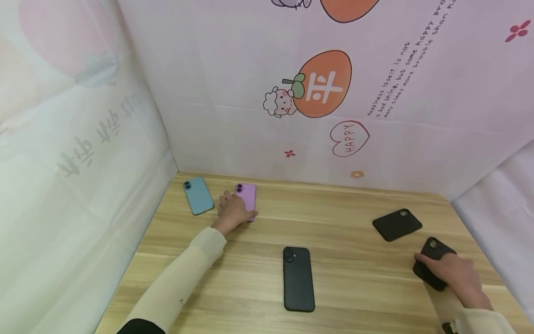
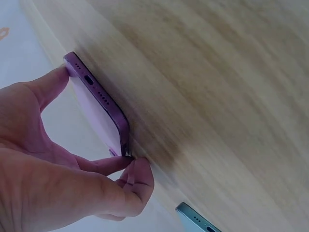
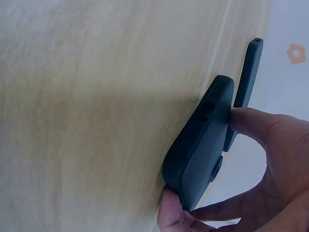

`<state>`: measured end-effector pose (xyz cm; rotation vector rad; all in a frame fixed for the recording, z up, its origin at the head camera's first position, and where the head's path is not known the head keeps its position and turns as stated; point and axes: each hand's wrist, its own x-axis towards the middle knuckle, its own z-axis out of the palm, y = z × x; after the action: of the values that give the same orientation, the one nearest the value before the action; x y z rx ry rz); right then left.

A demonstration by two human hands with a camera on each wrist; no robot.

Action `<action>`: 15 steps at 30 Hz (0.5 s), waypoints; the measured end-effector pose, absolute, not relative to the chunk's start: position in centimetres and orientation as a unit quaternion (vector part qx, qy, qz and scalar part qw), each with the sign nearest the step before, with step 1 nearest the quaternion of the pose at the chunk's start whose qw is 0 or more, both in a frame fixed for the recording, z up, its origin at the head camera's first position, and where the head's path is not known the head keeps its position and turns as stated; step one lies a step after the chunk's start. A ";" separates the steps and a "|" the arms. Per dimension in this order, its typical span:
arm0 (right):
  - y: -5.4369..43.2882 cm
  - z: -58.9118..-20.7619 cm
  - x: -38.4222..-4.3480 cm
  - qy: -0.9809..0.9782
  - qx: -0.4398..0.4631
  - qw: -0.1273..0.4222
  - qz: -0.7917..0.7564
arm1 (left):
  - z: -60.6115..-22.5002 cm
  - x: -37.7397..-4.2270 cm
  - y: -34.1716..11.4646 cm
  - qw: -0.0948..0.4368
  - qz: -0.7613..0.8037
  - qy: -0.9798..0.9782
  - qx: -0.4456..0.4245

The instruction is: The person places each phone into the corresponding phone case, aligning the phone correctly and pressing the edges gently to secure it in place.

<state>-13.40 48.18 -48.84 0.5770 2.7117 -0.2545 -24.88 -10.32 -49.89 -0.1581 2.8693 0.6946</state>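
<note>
My left hand [image 1: 234, 214] reaches to the far left of the table and grips a purple phone [image 1: 249, 194] by its two long edges. The phone lies back up, and the left wrist view shows its charging-port end, with the thumb on one side and fingers on the other. My right hand [image 1: 458, 277] holds a black phone case [image 1: 436, 251] by its sides, at the right of the table. In the right wrist view, the case [image 3: 203, 145] shows a port cutout, its lower edge close to or on the wood.
A blue phone [image 1: 200, 196] lies left of my left hand. Another black phone case [image 1: 396, 226] lies beyond my right hand, to its left. Nearer, at the middle of the wooden table [image 1: 229, 287], lies a black phone [image 1: 298, 283]. Printed cloth [image 1: 233, 134] walls the back and sides.
</note>
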 end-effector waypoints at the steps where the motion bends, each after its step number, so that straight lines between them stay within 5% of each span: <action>1: 48.2 -48.9 -13.4 0.959 0.202 0.176 -0.091 | -49.9 -24.9 -10.3 0.096 0.236 0.966 -0.055; 15: 49.2 -48.7 -13.4 0.964 0.136 0.203 -0.105 | -48.7 -25.0 -10.8 0.120 0.223 0.966 -0.059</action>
<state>-13.41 49.23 -48.72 0.3806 2.6905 -0.2935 -25.03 -10.84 -48.72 -0.1715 2.8210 0.6511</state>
